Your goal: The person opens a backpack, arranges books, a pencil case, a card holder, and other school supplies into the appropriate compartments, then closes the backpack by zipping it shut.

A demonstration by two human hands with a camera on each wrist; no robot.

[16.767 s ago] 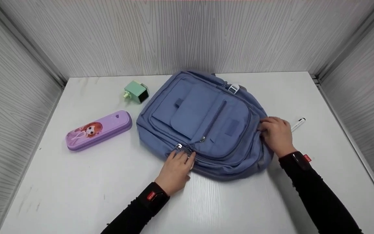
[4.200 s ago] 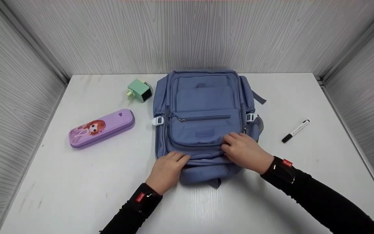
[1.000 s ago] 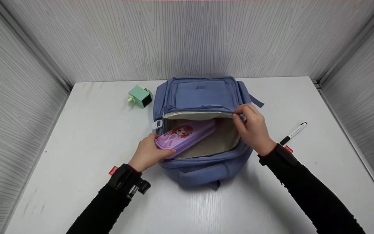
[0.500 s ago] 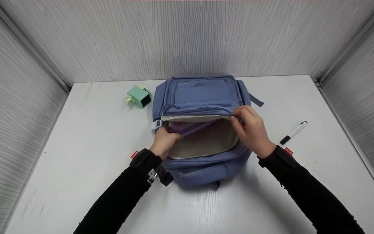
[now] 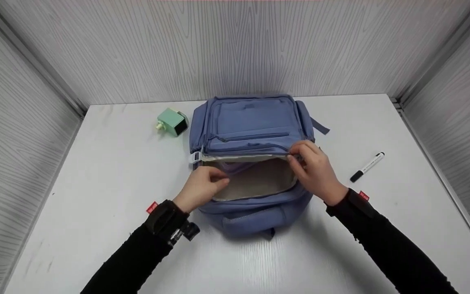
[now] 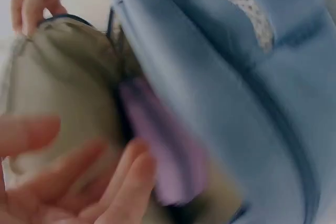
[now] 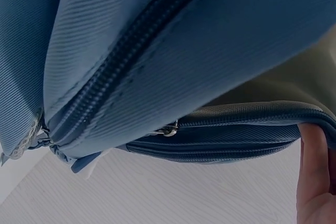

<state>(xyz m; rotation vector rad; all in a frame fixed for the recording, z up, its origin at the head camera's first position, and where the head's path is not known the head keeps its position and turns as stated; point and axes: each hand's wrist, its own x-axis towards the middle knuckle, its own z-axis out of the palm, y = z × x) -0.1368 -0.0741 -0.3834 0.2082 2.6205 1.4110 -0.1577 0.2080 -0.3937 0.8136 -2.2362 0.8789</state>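
Observation:
A blue backpack (image 5: 255, 116) lies on the table, its main compartment unzipped and showing a pale lining. The purple pencil case (image 6: 165, 145) is inside; in the head view only a purple strip of it shows below the front panel. My left hand (image 5: 202, 185) is at the left of the opening, fingers loosely bent and apart from the case, holding nothing. With thumb and fingers my right hand (image 5: 312, 169) pinches the upper edge of the opening and holds it up. The right wrist view shows a finger (image 7: 313, 166) on that zipped edge.
A small green box-shaped object (image 5: 172, 121) with a pale yellow knob stands left of the backpack. A white marker with a black cap (image 5: 367, 167) lies on the right of the white table (image 5: 108, 171). Grey wood-grain panels (image 5: 235, 49) rise at the back and sides.
My left hand has put the pencil case into the backpack, let go of it and drawn back a little. My right hand keeps its pinch on the edge, slightly lower now.

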